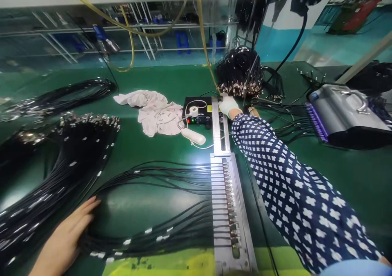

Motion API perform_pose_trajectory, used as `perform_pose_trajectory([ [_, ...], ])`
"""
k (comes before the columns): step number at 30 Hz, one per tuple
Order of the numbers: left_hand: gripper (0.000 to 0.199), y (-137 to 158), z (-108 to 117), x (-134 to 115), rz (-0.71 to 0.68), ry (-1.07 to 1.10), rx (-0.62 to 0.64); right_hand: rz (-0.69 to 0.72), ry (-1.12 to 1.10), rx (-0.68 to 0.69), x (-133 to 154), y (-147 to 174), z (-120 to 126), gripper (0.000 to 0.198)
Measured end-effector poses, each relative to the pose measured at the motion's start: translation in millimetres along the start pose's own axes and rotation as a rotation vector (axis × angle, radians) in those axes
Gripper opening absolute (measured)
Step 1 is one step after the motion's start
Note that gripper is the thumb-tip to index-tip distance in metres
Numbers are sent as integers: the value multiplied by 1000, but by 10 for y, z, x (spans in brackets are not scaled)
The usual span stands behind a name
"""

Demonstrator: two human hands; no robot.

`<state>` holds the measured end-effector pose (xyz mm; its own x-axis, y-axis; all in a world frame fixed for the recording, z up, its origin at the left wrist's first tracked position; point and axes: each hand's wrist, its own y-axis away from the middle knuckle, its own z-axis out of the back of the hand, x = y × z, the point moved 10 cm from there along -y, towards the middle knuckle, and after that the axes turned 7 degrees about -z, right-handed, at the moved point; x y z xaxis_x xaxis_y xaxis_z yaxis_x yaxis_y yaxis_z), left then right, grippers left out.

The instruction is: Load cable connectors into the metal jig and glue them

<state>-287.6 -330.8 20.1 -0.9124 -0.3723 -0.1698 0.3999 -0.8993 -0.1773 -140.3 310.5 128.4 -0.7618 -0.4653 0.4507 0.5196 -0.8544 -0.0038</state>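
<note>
My left hand (65, 237) is slightly blurred, its fingers stretched out beside a loop of thin black cables (137, 176) with small white tags. These cables run to a slotted metal fixture (218, 210), where their metal-tipped ends lie side by side in a row. In a white glove, my right hand (229, 104) grips the far end of a slotted metal frame (217, 131), which extends beyond the fixture. Most of those gloved fingers are hidden. Close by stands a black control box (199, 103) with a red and a green light.
A crumpled pale cloth (159, 114) lies beside a white handheld piece (193, 137). Thick cable bundles (76, 157) cover the left side; another pile (240, 70) sits at the back. On the right, a grey machine (349, 112) glows purple. Yellow hoses (202, 31) hang overhead.
</note>
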Motion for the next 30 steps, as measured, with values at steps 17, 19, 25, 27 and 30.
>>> perform_pose_trajectory([
  [17,39,-725,276,-860,-160,-42,387,439,-183,87,-105,1960,93,50],
  [19,46,-1136,196,-1264,-189,9,347,417,-248,73,-396,2292,17,36],
  [25,78,-2112,-338,-1861,-261,25,437,325,-422,53,-1029,2900,-158,23],
  [27,59,-2218,-408,-1878,-273,36,490,315,-460,63,-1071,2960,-176,22],
  [30,28,-2229,-429,-1916,-301,46,573,281,-502,69,-1087,2926,-186,22],
])
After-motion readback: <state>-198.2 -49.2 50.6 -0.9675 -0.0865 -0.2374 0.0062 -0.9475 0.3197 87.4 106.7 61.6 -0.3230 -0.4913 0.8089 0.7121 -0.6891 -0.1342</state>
